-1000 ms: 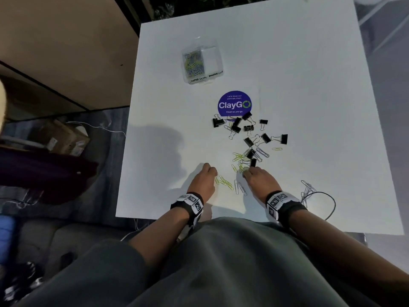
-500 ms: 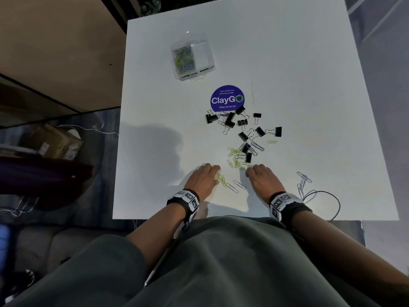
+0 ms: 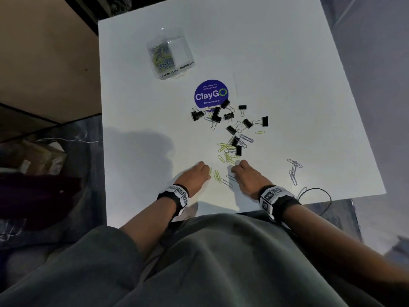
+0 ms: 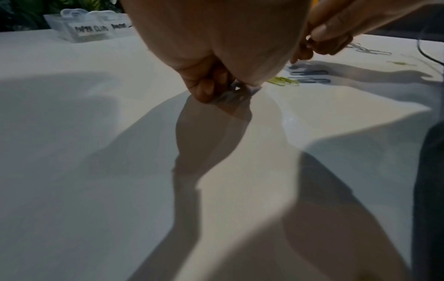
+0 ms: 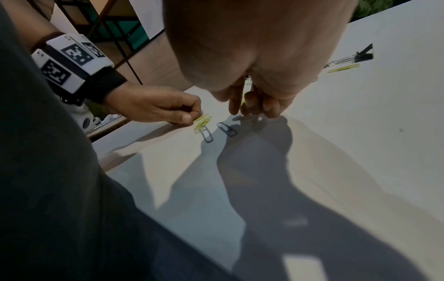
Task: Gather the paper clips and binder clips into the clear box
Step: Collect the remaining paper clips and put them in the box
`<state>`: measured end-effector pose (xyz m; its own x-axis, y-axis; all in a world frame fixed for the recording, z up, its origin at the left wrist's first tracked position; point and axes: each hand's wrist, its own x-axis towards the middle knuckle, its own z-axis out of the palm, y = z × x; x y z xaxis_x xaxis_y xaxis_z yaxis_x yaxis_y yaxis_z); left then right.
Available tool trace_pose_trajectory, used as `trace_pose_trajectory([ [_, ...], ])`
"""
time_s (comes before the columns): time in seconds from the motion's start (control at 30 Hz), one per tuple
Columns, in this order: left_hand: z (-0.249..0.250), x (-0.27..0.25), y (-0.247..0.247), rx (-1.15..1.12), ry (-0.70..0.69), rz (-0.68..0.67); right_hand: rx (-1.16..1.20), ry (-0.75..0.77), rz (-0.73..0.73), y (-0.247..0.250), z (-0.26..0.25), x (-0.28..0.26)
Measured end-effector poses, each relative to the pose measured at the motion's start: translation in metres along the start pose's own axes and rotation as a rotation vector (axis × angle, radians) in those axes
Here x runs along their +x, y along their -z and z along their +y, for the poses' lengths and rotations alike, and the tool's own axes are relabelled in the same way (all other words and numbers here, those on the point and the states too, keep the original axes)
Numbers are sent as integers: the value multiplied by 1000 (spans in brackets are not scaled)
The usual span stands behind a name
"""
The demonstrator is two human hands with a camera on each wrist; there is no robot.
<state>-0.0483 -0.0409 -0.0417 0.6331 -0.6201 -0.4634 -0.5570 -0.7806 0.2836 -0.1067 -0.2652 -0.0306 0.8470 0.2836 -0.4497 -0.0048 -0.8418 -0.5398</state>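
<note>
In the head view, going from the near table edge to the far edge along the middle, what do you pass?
The two hands, left hand and right hand → yellow paper clips → black binder clips → round ClayGo sticker → clear box.

the head view looks steeply down from above the person's lap onto the white table (image 3: pixel 287 63), taking in its whole top, with the clear box (image 3: pixel 171 55) at the far side. the left wrist view sits low by the left hand (image 4: pixel 216 38), facing along the tabletop to that box (image 4: pixel 81 28) (its labels readable). the right wrist view looks down past the right hand (image 5: pixel 259 57) and sideways to the left hand (image 5: pixel 156 106). all three share the loose paper clips (image 3: pixel 218 176) between the hands.
</note>
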Motion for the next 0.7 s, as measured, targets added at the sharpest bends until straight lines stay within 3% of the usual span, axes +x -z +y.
trace_pose_trajectory([
  [0.13,-9,-9,4,-83,96,15,-37,-39,1,-16,-2,6],
  [0.23,-20,-25,0,-126,131,131,-91,-34,39,-24,-3,8],
  [0.33,-23,-33,-7,-214,195,163,-106,-23,57,-26,-3,8],
  [0.43,-18,-33,-7,-236,200,160,-138,-10,71,-27,0,7],
  [0.6,-22,-40,1,-395,232,280,-59,-29,148,-14,-5,-1],
  [0.7,-30,-54,7,-494,324,128,111,-24,99,-15,-4,-2],
])
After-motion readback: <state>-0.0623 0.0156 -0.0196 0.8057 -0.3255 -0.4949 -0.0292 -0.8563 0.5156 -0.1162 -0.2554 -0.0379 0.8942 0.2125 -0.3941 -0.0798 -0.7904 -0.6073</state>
